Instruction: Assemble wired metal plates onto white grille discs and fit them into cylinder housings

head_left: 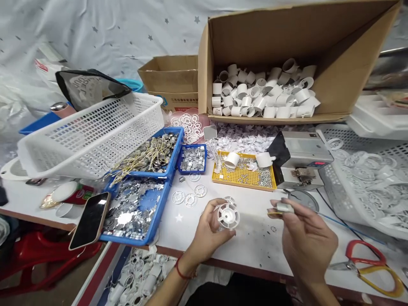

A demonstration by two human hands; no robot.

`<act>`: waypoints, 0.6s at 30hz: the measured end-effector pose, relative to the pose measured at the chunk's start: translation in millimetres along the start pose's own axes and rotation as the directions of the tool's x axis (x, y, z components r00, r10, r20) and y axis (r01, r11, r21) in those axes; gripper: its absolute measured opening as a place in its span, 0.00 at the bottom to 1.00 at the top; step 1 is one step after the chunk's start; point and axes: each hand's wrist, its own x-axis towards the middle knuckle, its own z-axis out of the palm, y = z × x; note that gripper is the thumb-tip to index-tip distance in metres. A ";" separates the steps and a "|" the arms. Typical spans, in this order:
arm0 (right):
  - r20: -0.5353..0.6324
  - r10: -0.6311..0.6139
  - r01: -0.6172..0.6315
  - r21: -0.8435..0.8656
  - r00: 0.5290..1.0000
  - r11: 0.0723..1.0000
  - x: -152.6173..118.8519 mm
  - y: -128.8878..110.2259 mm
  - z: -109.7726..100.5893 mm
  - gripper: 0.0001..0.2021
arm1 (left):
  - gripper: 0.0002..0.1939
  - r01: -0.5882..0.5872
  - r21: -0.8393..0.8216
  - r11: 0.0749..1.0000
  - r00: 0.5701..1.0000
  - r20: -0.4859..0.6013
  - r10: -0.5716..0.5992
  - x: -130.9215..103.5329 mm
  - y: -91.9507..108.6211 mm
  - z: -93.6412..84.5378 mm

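My left hand (208,236) is closed around a white round plastic part (228,216) with a spoked rim and a small hub in its middle. To its right, my right hand (307,244) pinches a small pale grey cylindrical piece (284,207) with a brownish-gold edge below it. The two hands are apart, both above the white table (255,250). Flat clear spoked discs (190,200) lie beyond my left hand. A yellow perforated tray (219,185) with small metal bits and two white cups (232,160) stands behind both hands.
Blue trays (159,221) of metal pieces and wired discs stand left, a phone (89,221) on one edge. At the back, a cardboard box (205,68) holds white cups. Right are a grey machine (302,148), scissors (366,265) and a basket (334,187) of white rings.
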 end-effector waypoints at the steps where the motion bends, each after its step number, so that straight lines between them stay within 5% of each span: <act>1: 0.023 -0.087 0.087 0.019 0.996 0.996 0.6 -3.7 5.7 0.12 | 0.29 0.009 -0.035 0.999 1.000 0.008 -0.009 -0.6 -0.1 6.5; 6: 0.112 -0.369 0.373 -0.012 0.923 0.928 -1.8 -3.7 11.8 0.14 | 0.29 -0.019 -0.089 0.996 0.999 0.049 0.023 2.0 3.0 14.9; 18: 0.126 -0.422 0.432 -0.060 0.898 0.900 -0.9 9.5 7.2 0.16 | 0.30 -0.021 -0.128 0.992 0.998 0.055 0.028 2.2 0.2 14.7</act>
